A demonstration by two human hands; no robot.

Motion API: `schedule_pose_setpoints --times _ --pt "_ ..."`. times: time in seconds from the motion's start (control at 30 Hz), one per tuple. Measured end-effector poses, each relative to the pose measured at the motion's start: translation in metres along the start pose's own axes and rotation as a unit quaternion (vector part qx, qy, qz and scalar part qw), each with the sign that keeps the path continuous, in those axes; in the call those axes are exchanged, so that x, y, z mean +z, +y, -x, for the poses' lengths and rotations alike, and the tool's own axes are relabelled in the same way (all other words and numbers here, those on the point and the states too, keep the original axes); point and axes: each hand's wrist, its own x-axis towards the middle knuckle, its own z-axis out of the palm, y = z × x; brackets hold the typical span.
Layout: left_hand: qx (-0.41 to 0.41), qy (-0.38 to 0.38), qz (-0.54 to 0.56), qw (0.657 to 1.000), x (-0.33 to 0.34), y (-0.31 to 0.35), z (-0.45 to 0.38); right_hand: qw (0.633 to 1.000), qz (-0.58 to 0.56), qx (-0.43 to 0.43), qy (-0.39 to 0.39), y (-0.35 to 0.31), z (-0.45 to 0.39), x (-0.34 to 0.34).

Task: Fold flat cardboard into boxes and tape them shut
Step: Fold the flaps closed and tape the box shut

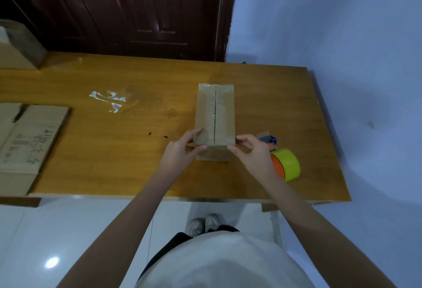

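The cardboard box [215,118] is standing on the bench [137,150], flaps closed under clear tape. The left hand [182,148] and right hand [250,150] are pinching its near corners — a tape roll [288,164] is lying just right, beside what may be a dispenser [268,140].

Brown cardboard box [215,114], flaps closed, clear-taped seam, lengthwise on table

Matt brown cardboard on the box [214,118], with a glossy strip of clear tape [211,107] catching the light along its top seam. Beneath it the counter [137,150] is varnished wood, smooth with a soft sheen, and the tape roll [288,164] shows shiny yellow plastic around an orange core. Below, the white floor [45,242] tiles are polished and reflective.
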Motion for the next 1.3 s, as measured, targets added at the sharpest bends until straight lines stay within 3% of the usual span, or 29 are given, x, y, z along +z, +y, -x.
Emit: schedule_pose_setpoints --times 0.1,0.2,0.3,0.4,0.53,0.77,1.0,1.3 --pt "0.058 0.021 -0.074 0.995 0.006 -0.003 -0.001 0.999 0.032 -0.010 -0.003 0.007 0.001 0.000" --pt "0.160 0.070 -0.164 0.971 0.016 -0.006 0.000 0.997 0.058 -0.056 0.018 0.012 0.005 0.004" --pt "0.213 0.122 -0.233 0.941 0.025 -0.012 -0.001 0.993 0.071 -0.094 0.023 0.011 0.008 0.008" --pt "0.211 0.146 -0.275 0.926 0.033 -0.012 0.003 0.988 0.081 -0.130 0.007 0.006 0.011 0.010" --pt "0.178 0.140 -0.276 0.934 0.039 -0.009 0.006 0.974 0.159 -0.148 0.057 -0.004 0.013 0.021" --pt "0.188 0.130 -0.286 0.930 0.034 -0.003 0.004 0.938 0.262 -0.170 0.149 -0.011 0.009 0.025" --pt "0.232 0.113 -0.318 0.912 0.018 0.000 0.004 0.955 0.188 -0.205 0.099 0.007 0.002 0.015" --pt "0.191 0.033 -0.281 0.940 0.012 -0.007 0.004 0.965 0.151 -0.209 0.057 0.017 0.002 0.013"
